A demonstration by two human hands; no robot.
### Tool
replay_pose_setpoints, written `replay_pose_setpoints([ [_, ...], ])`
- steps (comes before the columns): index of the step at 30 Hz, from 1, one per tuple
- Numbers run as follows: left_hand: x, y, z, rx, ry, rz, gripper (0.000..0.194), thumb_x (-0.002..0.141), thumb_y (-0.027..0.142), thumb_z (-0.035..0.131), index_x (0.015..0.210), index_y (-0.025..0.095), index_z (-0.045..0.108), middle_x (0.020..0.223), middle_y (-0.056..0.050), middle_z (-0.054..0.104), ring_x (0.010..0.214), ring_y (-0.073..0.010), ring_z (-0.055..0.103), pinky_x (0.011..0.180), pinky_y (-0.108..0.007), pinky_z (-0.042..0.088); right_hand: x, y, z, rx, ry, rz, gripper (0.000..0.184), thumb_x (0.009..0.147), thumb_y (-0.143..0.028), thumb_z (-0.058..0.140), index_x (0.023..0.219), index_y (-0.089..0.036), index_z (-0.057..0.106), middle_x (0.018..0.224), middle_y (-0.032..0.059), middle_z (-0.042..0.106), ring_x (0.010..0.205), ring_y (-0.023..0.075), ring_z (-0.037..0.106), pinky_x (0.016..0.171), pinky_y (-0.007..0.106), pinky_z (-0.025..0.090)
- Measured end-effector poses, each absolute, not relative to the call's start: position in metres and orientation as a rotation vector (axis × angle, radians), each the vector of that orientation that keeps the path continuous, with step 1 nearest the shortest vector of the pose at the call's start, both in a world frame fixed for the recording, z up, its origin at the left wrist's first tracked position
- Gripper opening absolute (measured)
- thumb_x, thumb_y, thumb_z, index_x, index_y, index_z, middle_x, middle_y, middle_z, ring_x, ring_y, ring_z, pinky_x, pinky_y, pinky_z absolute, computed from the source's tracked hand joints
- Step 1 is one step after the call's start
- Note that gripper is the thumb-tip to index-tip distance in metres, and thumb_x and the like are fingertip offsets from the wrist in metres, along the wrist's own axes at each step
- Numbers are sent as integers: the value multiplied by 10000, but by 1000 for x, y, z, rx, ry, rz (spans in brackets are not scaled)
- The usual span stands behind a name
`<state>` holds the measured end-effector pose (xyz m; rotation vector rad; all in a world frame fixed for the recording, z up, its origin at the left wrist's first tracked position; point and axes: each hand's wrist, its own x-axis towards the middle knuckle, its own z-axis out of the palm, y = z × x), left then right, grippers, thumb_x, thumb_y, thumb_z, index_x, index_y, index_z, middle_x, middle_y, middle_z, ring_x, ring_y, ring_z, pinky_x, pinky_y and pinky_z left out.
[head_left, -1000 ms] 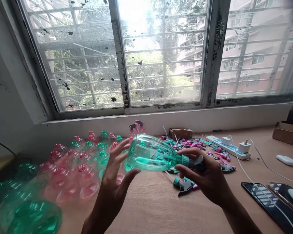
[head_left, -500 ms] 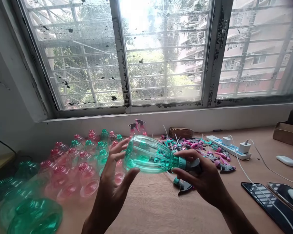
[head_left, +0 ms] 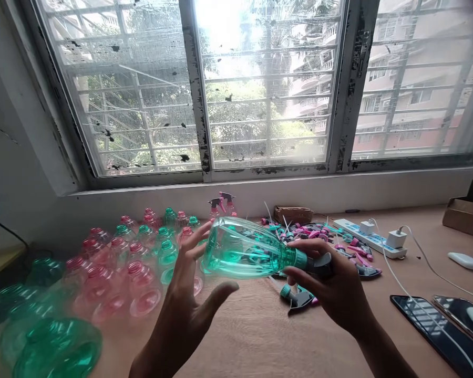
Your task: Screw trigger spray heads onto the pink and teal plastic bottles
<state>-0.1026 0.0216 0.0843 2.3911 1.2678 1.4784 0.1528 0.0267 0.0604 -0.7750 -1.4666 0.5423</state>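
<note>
A clear green spray bottle [head_left: 242,249] lies sideways in the air above the table, its base to the left and its dark-grey trigger head to the right. My right hand [head_left: 331,283] grips it around the teal collar and the trigger. At the base, my left hand [head_left: 195,286] has its fingers stretched up along the far side, partly hidden by the bottle; its thumb stands apart below. Whether those fingers touch the plastic I cannot tell. Beneath the bottle's neck, a loose grey-and-teal spray head [head_left: 297,300] rests on the table.
Several pink bottles [head_left: 140,281] and green bottles [head_left: 59,346] without tops crowd the left side. Behind my right hand is a pile of pink, teal and grey spray heads [head_left: 311,231]. A power strip [head_left: 368,239], phones [head_left: 421,320] and a cardboard box [head_left: 463,216] sit on the right.
The bottle has shifted slightly right together with my right hand. My left thumb has moved away from the bottle, so the hand is wider apart.
</note>
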Motion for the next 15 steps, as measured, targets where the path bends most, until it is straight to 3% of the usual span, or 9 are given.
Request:
replay_pose_setpoints([
  [5,-104,18,87,2337,1308,1477,341,994,475,549,1308,354,496,1627,3,384,1521,-258,332,1230,-523,360,152,28,58,-799,-1493,439,288,803,-305,850,1048,-288,699,664,-54,706,526,164,683,484,253,526],
  [9,-102,21,88,2454,1260,1568,458,986,370,603,1421,353,458,1605,-26,414,1514,-258,359,1269,-511,311,151,27,60,-778,-1461,561,289,818,-304,837,1065,-277,688,630,-53,711,519,174,695,479,258,537],
  [12,-101,23,89,2498,1258,1645,430,977,281,627,1383,330,495,1614,-43,387,1522,-249,346,1253,-488,346,151,26,61,-757,-1439,634,296,825,-308,832,1077,-278,680,615,-54,714,502,177,692,453,255,536],
  [15,-104,22,90,2536,1261,1596,527,898,386,730,1361,314,491,1636,-64,356,1529,-288,325,1229,-519,374,151,26,60,-785,-1468,581,299,825,-320,830,1082,-277,684,612,-49,712,506,187,691,450,263,533],
])
